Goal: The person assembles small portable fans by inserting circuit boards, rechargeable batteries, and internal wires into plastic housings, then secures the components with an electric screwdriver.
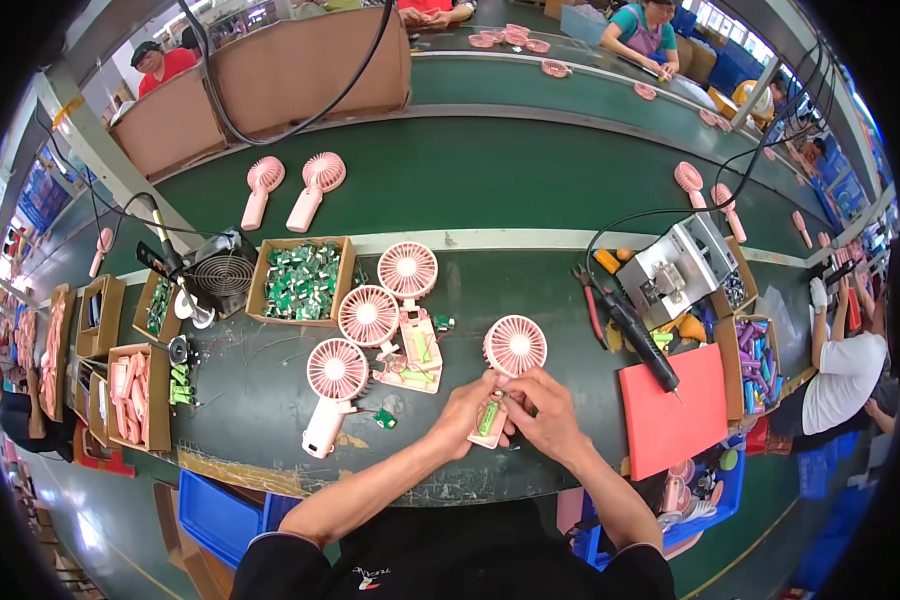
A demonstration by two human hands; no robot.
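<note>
A pink handheld fan [516, 346] lies in front of me, its round grille pointing away and its handle open. Inside the handle sits a green battery cell [488, 418]. My left hand [462, 414] is closed around the handle's left side. My right hand [550, 416] is closed in a pinch at the fan's neck, and what its fingertips hold is too small to make out. Left of my hands are several other pink fans [368, 316], some with handles open and cells showing. A small green circuit board [385, 419] lies near them.
A box of green circuit boards [303, 282] stands at the back left. To the right are an electric screwdriver [642, 331], red-handled pliers [591, 308], a red foam sheet [675, 410], a metal fixture [672, 276] and a box of coloured cells [759, 365]. Finished-looking fans [317, 188] lie on the green conveyor [490, 180].
</note>
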